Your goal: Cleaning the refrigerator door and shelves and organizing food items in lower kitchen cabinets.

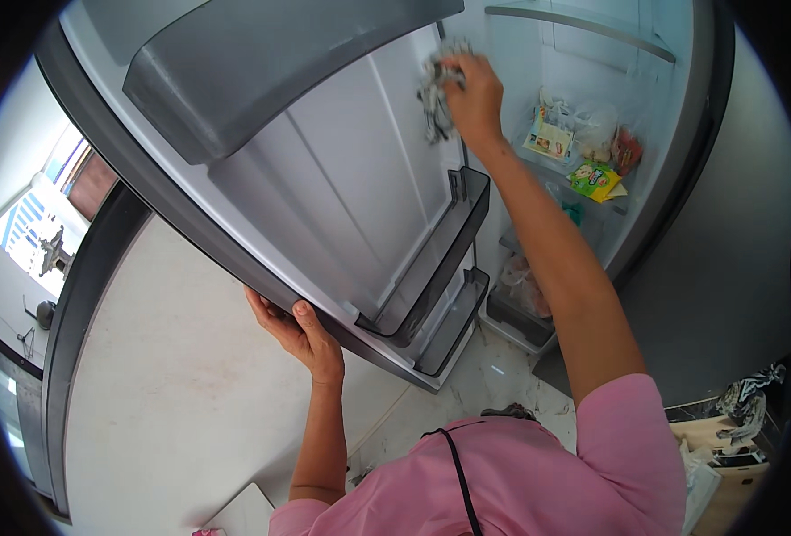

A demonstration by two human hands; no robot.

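With my right hand (478, 100) I grip a crumpled grey-and-white patterned cloth (435, 94), close to the inner edge of the open fridge door (342, 152). The cloth is slightly blurred, and whether it touches the door's lining I cannot tell. My left hand (299, 336) holds the outer edge of that door, thumb on the rim and fingers behind it. On the door's inside, a large grey bin (262, 71) sits at the top. Two smoky see-through door shelves, an upper one (440, 268) and a lower one (456, 323), are fixed below it.
Inside the fridge, food packets (596, 181) and plastic bags (592, 125) lie on a shelf. Under them a drawer (516, 317) sticks out, with bagged food in it. At the lower right hangs another patterned cloth (751, 402). A white wall (163, 357) stands on the left.
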